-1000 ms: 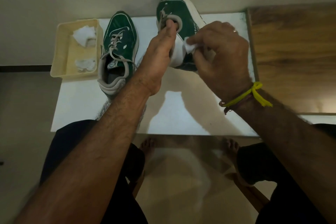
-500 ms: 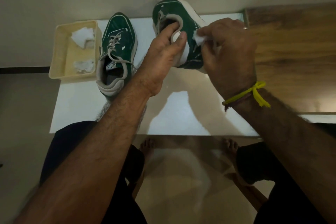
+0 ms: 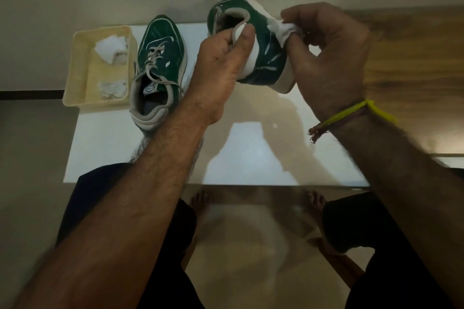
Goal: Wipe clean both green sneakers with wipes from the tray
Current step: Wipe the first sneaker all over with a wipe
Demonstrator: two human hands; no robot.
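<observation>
Steadying the raised sneaker (image 3: 263,40) by its collar, the left hand (image 3: 221,63) grips firmly while the right hand (image 3: 326,57) pinches a wipe (image 3: 283,29) against its side.

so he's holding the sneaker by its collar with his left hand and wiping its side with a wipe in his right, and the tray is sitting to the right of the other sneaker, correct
Not quite: the tray sits to the left of the other sneaker, not the right, as the head view shows. The rest holds: the left hand grips the held sneaker at its collar, and the right hand presses a wipe to its side.
</observation>
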